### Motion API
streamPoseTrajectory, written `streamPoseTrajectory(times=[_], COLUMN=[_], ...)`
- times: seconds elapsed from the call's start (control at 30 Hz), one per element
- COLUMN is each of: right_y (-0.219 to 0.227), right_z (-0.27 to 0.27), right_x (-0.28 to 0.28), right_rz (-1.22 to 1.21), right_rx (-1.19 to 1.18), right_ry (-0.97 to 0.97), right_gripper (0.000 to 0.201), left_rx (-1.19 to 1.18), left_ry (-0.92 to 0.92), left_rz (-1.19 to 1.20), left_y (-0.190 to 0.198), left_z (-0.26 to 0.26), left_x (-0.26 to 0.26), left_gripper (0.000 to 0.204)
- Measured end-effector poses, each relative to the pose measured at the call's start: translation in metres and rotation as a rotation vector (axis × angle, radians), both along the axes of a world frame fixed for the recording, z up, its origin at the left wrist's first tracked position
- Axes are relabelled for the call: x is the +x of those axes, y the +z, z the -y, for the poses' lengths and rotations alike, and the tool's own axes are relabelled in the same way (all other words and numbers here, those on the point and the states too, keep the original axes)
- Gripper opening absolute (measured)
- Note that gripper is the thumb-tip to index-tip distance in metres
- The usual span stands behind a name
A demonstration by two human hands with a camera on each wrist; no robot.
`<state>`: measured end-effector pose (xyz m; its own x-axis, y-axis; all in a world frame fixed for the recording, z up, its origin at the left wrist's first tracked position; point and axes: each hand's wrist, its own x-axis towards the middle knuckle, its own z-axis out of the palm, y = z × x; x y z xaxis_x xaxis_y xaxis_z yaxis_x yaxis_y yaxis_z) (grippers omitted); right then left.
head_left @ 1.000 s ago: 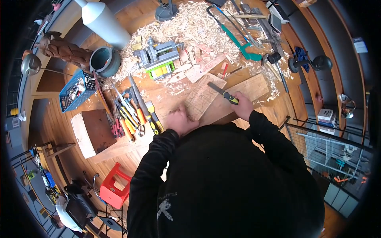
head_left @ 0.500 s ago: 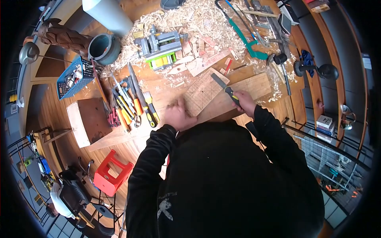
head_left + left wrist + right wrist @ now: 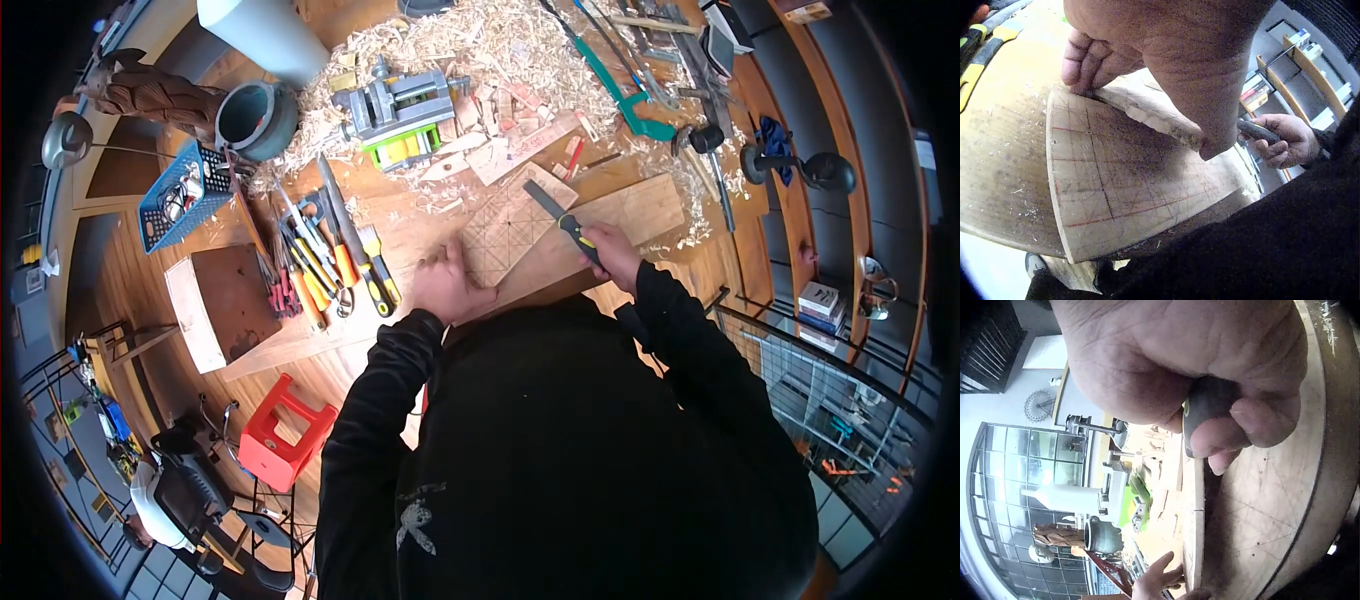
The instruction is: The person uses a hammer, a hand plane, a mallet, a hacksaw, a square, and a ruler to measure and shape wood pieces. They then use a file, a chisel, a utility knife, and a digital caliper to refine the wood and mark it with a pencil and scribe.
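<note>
My left hand (image 3: 450, 288) grips the near left end of a small wooden board (image 3: 508, 232) marked with crossing lines. In the left wrist view, its thumb and fingers span the board's rough edge (image 3: 1154, 122). Beneath lies a longer wooden board (image 3: 645, 212), ruled with dark and red lines. My right hand (image 3: 615, 255) holds a file (image 3: 545, 200) by its black and yellow handle, fingers curled round it in the right wrist view. The file's dark blade crosses the small board's right edge, its tip over the lined face.
Left of the boards lie chisels and files (image 3: 325, 240) near a wooden box (image 3: 240, 300). A vise (image 3: 400, 108), wood scraps and heaped shavings (image 3: 490, 50) fill the back. A green-handled saw (image 3: 630, 110) lies back right; a blue basket (image 3: 185, 195) stands left.
My right hand has pushed the file forward a little, and its blade points more steeply away from me. The left hand keeps its hold on the small board. The head view has shifted slightly.
</note>
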<state>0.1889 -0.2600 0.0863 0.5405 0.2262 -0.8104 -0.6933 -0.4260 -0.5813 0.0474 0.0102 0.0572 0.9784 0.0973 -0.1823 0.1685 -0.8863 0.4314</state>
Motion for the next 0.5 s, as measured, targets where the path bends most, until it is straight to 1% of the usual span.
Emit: streamPoseTrajectory(times=[0.3,0.5], right_y=[-0.005,-0.005], right_z=[0.001,0.0], right_x=[0.008,0.012], right_rz=[0.066,0.054], right_rx=[-0.029,-0.019], right_ry=[-0.002,0.005], right_gripper=[0.026,0.025], left_rx=[-0.006,-0.033], left_ry=[-0.012,0.01], left_rz=[-0.038,-0.052], left_y=[0.001,0.0], left_z=[-0.001,0.001], left_x=[0.0,0.0], left_gripper=[0.102,0.101])
